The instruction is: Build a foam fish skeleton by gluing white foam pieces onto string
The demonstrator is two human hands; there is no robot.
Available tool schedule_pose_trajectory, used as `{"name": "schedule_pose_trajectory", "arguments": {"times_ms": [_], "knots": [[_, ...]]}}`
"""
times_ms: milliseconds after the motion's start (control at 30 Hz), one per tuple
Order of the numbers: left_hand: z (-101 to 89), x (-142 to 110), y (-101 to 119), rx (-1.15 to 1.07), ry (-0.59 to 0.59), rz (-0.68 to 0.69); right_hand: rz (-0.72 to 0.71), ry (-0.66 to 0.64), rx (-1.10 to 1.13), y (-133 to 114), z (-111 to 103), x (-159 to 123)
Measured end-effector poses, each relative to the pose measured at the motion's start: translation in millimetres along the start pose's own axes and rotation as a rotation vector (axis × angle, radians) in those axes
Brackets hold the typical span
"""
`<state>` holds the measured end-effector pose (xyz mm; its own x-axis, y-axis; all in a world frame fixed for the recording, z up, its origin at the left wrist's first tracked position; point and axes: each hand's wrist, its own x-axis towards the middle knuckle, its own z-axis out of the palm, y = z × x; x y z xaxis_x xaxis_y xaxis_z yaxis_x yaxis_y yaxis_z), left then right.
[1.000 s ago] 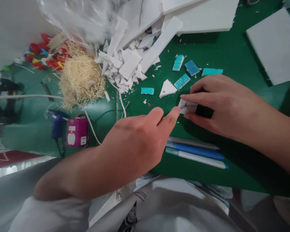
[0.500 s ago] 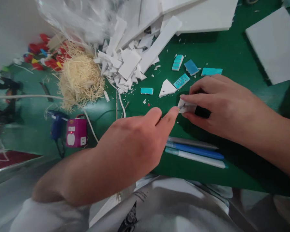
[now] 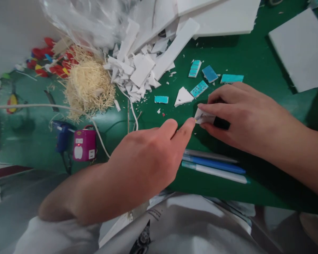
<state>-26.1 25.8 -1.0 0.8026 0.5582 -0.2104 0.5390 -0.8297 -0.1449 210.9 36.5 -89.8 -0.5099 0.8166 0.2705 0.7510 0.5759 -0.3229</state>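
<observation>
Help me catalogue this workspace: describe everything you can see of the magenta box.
The magenta box stands on the green table, smooth, perhaps plastic. Its front carries two white patches at left, a lit red dot between them, and a white, dark-slotted patch lower right; its top has a small yellow mark. A dark blue device sits close by; contact is unclear.

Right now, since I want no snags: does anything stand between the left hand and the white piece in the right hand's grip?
Nothing visible: the left hand has a fingertip at the white piece, which the right hand pinches.
</observation>
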Motion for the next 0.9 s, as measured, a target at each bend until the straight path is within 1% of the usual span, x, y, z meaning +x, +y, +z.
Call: {"name": "schedule_pose_trajectory", "arguments": {"times_ms": [167, 400, 600, 767, 900], "knots": [[-0.2, -2.2, -0.4, 0.0, 0.018, -0.025, -0.009, 0.025, 0.037, 2.2, 1.3, -1.2], [-0.4, -3.6, 1.7, 0.014, 0.046, -0.001, -0.015, 0.021, -0.004, 0.5, 0.8, -1.0], [2.6, -0.8, 3.7, 0.025, 0.032, 0.006, -0.042, 0.031, -0.026, 1.6, 1.6, -1.9], [-0.8, -5.0, 2.9, 0.04, 0.035, 0.03, -0.02, 0.042, 0.005, 0.7, 2.0, -2.3], [-0.9, -8.4, 2.3, 0.04, 0.045, 0.03, 0.009, 0.003, -0.044, -2.1, 0.7, -1.6]]}}
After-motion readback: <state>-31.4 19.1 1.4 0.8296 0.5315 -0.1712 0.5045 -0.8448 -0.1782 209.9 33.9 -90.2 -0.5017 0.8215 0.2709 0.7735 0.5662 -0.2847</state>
